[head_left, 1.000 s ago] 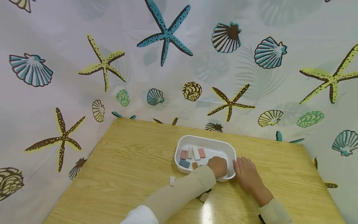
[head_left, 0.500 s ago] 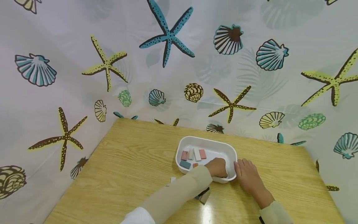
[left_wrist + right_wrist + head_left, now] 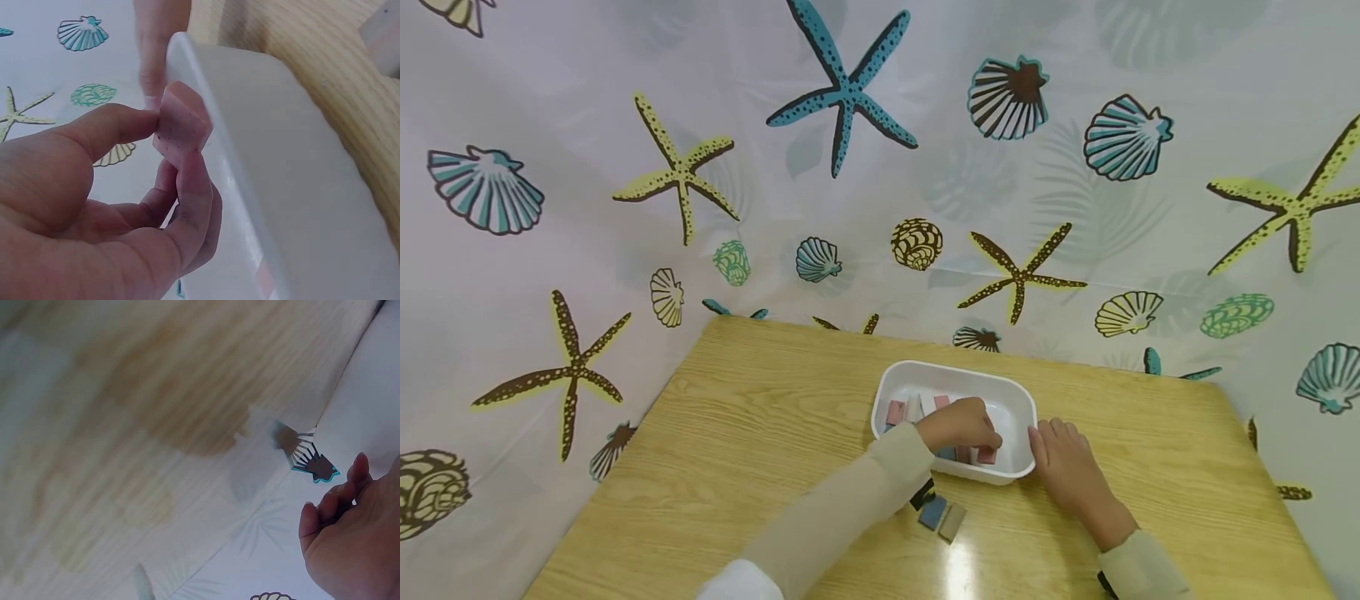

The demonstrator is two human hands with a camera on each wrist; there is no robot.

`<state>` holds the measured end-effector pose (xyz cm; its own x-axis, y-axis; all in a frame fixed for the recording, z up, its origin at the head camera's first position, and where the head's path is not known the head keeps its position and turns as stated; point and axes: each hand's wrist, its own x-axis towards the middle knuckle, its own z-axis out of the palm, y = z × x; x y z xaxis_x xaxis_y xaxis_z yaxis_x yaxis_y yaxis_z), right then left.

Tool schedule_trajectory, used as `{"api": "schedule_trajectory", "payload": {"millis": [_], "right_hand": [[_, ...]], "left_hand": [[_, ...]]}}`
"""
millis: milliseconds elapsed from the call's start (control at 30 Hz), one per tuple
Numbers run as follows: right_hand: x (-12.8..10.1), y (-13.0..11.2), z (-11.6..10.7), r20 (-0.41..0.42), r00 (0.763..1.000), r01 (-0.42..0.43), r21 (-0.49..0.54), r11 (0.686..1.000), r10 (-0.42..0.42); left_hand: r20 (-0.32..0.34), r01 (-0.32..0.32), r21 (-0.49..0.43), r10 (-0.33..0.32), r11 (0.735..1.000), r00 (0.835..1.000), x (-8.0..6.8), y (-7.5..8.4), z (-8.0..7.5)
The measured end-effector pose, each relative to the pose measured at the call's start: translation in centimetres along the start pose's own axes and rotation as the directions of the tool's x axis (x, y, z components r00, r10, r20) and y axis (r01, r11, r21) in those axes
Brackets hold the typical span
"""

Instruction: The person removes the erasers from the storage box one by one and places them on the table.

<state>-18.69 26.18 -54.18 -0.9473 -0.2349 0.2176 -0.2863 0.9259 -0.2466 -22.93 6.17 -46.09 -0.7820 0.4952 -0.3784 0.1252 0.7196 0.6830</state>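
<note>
One table (image 3: 760,400), one white tub (image 3: 992,476), two hands (image 3: 960,423). Two blocks (image 3: 932,512) on the table; at least seven more, some partly hidden, in the tub.

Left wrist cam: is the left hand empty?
No, the left hand pinches a pink block between thumb and fingers.

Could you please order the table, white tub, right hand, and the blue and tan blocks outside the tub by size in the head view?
Table
White tub
Right hand
Blue block and tan block: too alike to rank
</note>
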Motion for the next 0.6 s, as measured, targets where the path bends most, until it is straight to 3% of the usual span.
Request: {"api": "schedule_trajectory", "payload": {"millis": [200, 433, 600], "right_hand": [[0.0, 0.0, -0.2, 0.022, 1.000, -0.018, 0.004, 1.000, 0.018], [0.1, -0.2, -0.3, 0.029, 0.999, -0.032, 0.015, 0.999, 0.031], [0.0, -0.2, -0.4, 0.031, 0.999, -0.034, 0.023, 0.999, 0.033]], "left_hand": [[0.049, -0.114, -0.104, 0.120, 0.988, 0.992, -2.0, -0.5, -2.1], [0.060, -0.170, -0.182, 0.183, 0.969, 0.981, -4.1, -1.0, -4.5], [0.059, -0.229, -0.208, 0.246, 0.951, 0.967, -5.5, -2.4, -5.6]]}}
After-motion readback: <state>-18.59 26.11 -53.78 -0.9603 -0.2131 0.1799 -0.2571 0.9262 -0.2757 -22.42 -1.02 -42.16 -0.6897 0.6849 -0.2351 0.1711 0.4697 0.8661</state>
